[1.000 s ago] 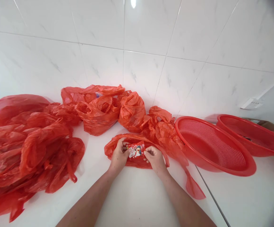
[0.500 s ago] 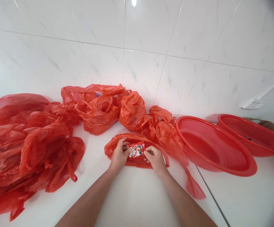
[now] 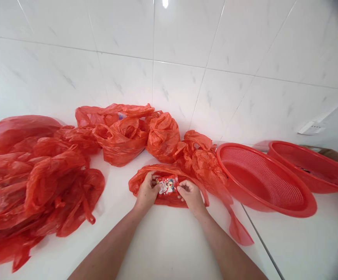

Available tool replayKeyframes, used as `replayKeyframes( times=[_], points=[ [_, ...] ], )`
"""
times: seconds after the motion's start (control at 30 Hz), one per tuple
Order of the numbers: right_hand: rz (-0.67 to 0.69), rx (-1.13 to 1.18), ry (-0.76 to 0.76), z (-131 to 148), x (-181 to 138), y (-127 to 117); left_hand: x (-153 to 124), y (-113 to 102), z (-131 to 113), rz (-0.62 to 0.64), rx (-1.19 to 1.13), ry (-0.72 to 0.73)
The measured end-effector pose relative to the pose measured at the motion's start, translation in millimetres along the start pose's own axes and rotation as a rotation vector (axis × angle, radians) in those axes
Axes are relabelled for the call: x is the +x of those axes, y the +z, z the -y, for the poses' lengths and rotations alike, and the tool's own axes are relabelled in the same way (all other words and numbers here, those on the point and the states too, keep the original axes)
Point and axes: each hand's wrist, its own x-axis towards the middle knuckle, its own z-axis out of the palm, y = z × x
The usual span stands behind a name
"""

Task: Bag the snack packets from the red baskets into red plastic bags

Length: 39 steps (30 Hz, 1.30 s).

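A small red packet with a printed cartoon couple is held flat between both hands, its picture facing up. My left hand pinches its left end between thumb and fingers. At the other end, my right hand grips the packet's edge between thumb and forefinger. Beneath lies an opened red plastic bag, its mouth spread around the packet and fingers. What else the bag contains is hidden by the hands and packet.
Crumpled red bags pile up on the left. Filled red bags stand along the tiled wall. To the right are a red perforated basket and a second red basket. A seam crosses the white tabletop.
Both hands stay nearly in place. The packet between them shifts and tilts very slightly; its print looks a little different. Nothing is let go.
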Motion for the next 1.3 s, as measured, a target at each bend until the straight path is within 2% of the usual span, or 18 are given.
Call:
replayKeyframes(
  times=[1.3],
  points=[
    [0.007,0.008,0.014,-5.1,2.3,0.1,0.8,-0.5,0.1,0.039,-0.079,0.002]
  ],
)
